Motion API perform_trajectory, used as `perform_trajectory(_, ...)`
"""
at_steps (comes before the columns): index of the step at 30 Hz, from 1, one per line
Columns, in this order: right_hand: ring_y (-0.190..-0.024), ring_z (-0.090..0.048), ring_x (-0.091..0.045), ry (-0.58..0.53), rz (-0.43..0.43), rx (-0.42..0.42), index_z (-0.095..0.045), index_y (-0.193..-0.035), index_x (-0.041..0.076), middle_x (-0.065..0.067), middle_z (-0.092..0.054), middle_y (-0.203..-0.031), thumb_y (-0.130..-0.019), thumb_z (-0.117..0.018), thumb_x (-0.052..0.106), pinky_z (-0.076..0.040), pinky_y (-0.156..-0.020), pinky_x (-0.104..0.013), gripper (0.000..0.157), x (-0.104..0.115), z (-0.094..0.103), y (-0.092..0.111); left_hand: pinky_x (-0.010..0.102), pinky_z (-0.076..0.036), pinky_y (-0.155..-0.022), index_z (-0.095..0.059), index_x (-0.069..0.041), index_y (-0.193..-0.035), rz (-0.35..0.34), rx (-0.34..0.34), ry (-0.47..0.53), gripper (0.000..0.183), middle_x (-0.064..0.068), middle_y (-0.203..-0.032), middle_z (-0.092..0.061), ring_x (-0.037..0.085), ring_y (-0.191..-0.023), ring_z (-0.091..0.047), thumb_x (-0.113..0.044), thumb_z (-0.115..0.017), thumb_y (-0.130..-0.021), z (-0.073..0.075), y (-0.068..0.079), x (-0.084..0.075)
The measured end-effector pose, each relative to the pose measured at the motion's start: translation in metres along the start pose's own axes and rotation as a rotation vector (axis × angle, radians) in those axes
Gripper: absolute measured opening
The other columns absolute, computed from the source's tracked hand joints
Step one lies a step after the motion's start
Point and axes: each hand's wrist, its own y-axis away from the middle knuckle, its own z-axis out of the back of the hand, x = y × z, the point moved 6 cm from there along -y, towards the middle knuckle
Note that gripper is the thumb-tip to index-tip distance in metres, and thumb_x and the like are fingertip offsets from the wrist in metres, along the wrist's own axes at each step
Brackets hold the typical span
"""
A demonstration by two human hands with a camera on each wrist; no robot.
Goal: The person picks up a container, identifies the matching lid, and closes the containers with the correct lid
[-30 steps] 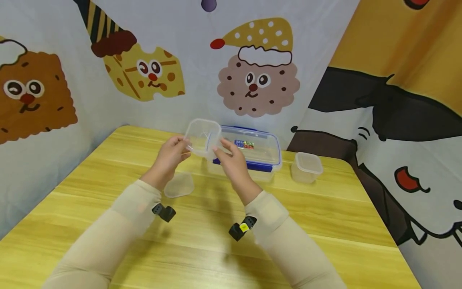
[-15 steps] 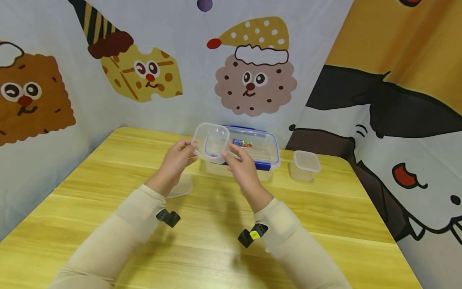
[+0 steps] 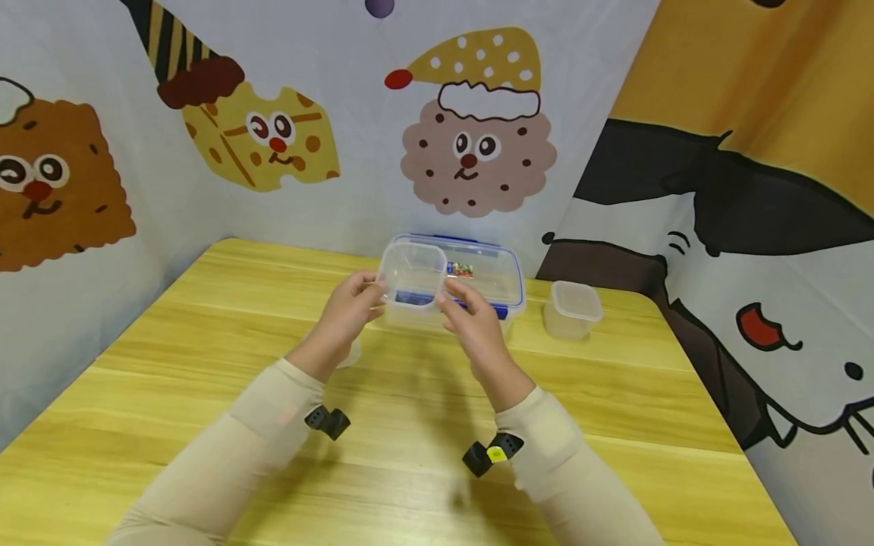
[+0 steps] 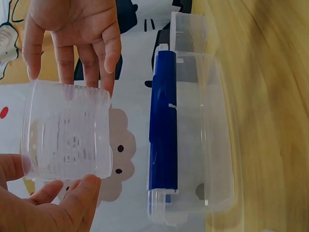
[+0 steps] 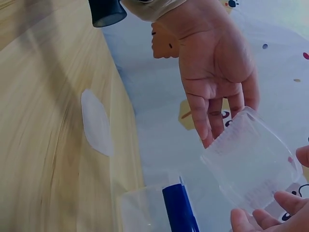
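Between both hands, raised above the table, is a small clear plastic food container (image 3: 413, 265), tilted so its rim faces the head camera. My left hand (image 3: 347, 317) holds its left side, thumb near the rim and fingers underneath. On the opposite side, my right hand (image 3: 478, 334) grips the container with thumb and fingers. The left wrist view shows ribbed marks along the wall of the container (image 4: 67, 130). Behind it stands a large clear box (image 3: 488, 277) with a blue-edged lid, partly covered by the container in the head view.
A second small container (image 3: 573, 309), with a frosted top, stands right of the large box. A flat translucent lid (image 5: 96, 123) lies on the wooden table (image 3: 410, 470), mostly hidden by the left forearm in the head view. A cartoon-printed cloth (image 3: 369, 197) hangs behind the table.
Both hands have moved right and slightly down with the container, which now overlaps the large box more. The container's rim has turned more squarely to the camera. The left arm covers more of the loose lid.
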Motion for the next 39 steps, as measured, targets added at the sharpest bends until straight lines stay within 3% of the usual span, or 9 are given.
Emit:
perform_trajectory(12, -0.117, -0.045, -0.021, -0.024, -0.036, 0.019, -0.046, -0.129, 0.017, -0.002, -0.045, -0.129, -0.089, -0.055, 0.029, -0.042, -0.094, -0.041, 0.042, -0.013, 0.012, 0.012, 0.038, -0.043, -0.093, -0.043, 0.001, -0.122, 0.000, 0.046, -0.004, 0.036, 0.019, -0.120, -0.045, 0.027, -0.104, -0.047, -0.021, -0.045, -0.093, -0.015, 0.009, 0.011)
perform_trajectory(21, -0.116, -0.045, -0.022, -0.025, -0.092, 0.005, -0.046, -0.128, 0.011, -0.003, -0.044, -0.130, -0.089, -0.055, 0.025, -0.044, -0.092, -0.040, 0.042, -0.027, 0.022, 0.022, 0.040, -0.043, -0.091, -0.047, 0.002, -0.116, -0.015, 0.060, -0.023, 0.032, 0.015, -0.105, -0.051, 0.025, -0.096, -0.050, -0.019, -0.047, -0.092, -0.026, 0.011, 0.023)
perform_trajectory(39, -0.116, -0.047, -0.030, -0.047, -0.161, 0.029, -0.043, -0.129, 0.005, -0.015, -0.045, -0.129, -0.090, -0.052, 0.023, -0.043, -0.092, -0.044, 0.044, -0.053, 0.035, 0.026, 0.041, -0.045, -0.088, -0.048, -0.001, -0.111, 0.072, 0.076, -0.084, 0.026, 0.016, -0.102, -0.054, 0.036, -0.101, -0.053, -0.017, -0.050, -0.090, -0.044, 0.013, 0.045)
